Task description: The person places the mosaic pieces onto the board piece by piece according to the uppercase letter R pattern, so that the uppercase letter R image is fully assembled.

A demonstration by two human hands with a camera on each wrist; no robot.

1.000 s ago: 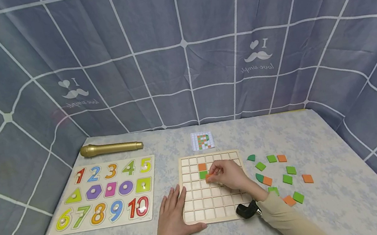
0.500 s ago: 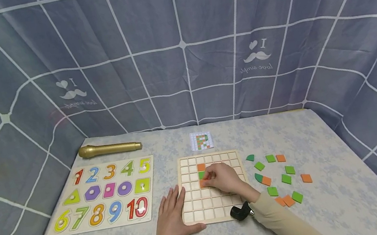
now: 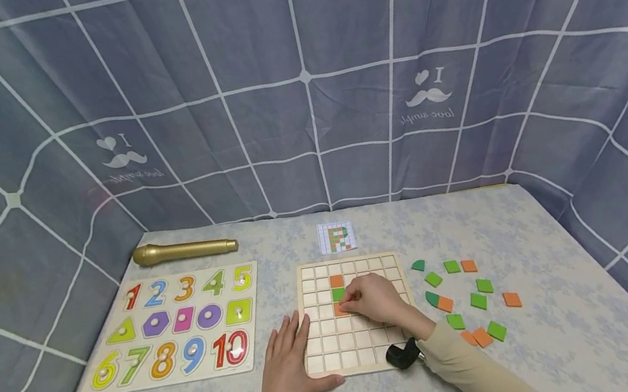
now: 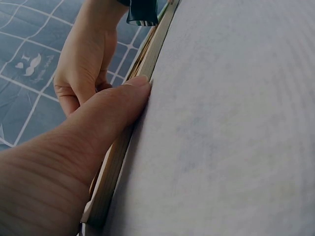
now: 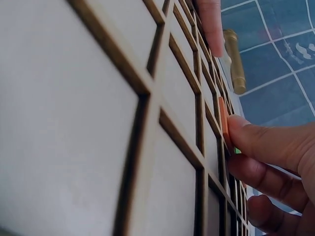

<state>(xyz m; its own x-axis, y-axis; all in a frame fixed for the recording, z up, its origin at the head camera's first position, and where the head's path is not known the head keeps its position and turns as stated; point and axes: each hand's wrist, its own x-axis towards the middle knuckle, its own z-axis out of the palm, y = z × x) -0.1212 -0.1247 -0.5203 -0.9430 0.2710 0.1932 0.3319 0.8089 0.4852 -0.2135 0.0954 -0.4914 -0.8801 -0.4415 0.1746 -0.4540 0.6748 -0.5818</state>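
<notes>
Hiding part of an orange tile [image 5: 224, 121], the right fingers [image 5: 268, 181]

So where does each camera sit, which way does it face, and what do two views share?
Head: on the head, facing forward and down at the table, grid board and curtain; left hand, right hand and right sleeve show.
Left wrist: on that wrist, facing past the left thumb along the grid board's edge; the right hand shows beyond.
Right wrist: on that wrist, facing across the grid board to right fingers touching an orange tile; part of the left hand shows.
Head and right wrist share the gold microphone.
</notes>
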